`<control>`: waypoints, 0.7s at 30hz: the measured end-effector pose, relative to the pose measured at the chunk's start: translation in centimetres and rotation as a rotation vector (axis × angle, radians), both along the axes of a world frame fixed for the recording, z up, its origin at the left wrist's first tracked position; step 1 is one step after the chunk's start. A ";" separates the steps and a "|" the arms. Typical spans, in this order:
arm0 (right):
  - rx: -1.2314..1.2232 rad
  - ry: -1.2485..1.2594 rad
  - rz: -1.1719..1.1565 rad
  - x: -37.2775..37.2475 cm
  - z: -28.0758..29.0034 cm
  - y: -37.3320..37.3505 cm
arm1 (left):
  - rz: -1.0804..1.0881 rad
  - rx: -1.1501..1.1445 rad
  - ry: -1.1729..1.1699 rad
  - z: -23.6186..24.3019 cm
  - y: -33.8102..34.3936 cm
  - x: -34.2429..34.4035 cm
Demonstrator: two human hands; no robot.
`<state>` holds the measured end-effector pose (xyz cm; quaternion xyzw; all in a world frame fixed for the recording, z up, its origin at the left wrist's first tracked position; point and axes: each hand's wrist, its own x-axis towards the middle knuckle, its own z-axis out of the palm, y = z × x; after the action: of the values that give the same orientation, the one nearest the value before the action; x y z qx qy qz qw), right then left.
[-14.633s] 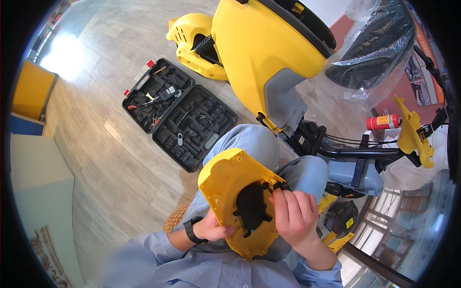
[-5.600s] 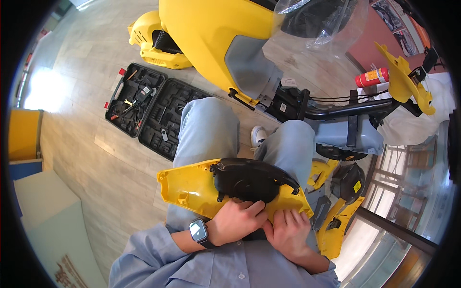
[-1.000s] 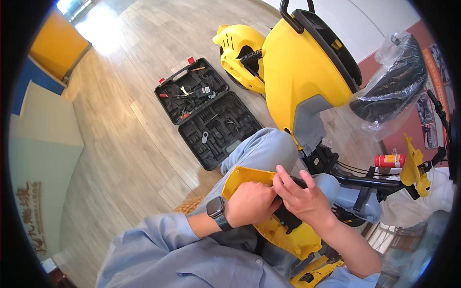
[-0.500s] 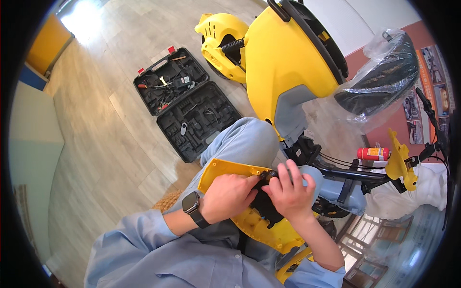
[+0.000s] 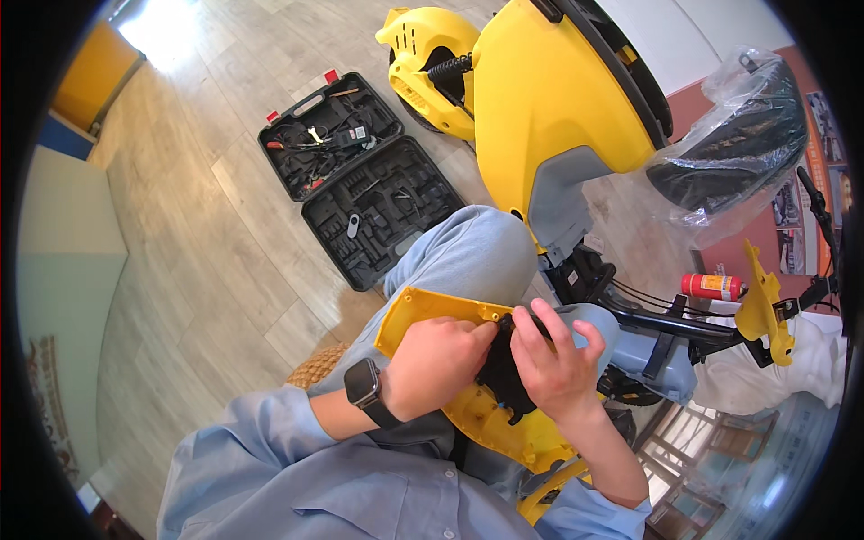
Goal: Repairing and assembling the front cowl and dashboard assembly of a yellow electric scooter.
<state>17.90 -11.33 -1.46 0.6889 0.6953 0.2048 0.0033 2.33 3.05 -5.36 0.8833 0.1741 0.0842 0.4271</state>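
A yellow plastic body panel [image 5: 405, 315] lies across my lap, hollow inner side up, with a black part [image 5: 506, 382] fixed or resting in it. My left hand [image 5: 443, 360], a watch on its wrist, is closed at the panel's upper edge beside the black part. What its fingertips hold, if anything, is hidden. On the black part's other side is my right hand [image 5: 553, 364], its fingers raised and spread. Its thumb side is close to the black part; I cannot tell whether it touches.
An open black tool case [image 5: 382, 211] with tools lies on the wood floor ahead. A partly dismantled yellow scooter [image 5: 562, 99] stands to the right, near a plastic-wrapped seat [image 5: 733, 148]. A small red extinguisher [image 5: 713, 286] and a woven seat edge [image 5: 315, 364] also show.
The view has shifted slightly, so the surroundings sit farther right. My left hand has curled more tightly at the panel edge. My right hand's fingers have shifted upright and away from the left fingertips.
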 end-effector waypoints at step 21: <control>-0.024 0.432 -0.129 0.3 0.3 -0.2 | -0.195 0.533 0.052 1.6 -1.0 1.7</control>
<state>18.23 -11.55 -1.19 0.7597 0.6368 0.0435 -0.1242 4.00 2.07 -3.76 0.9789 0.0709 0.0628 0.1812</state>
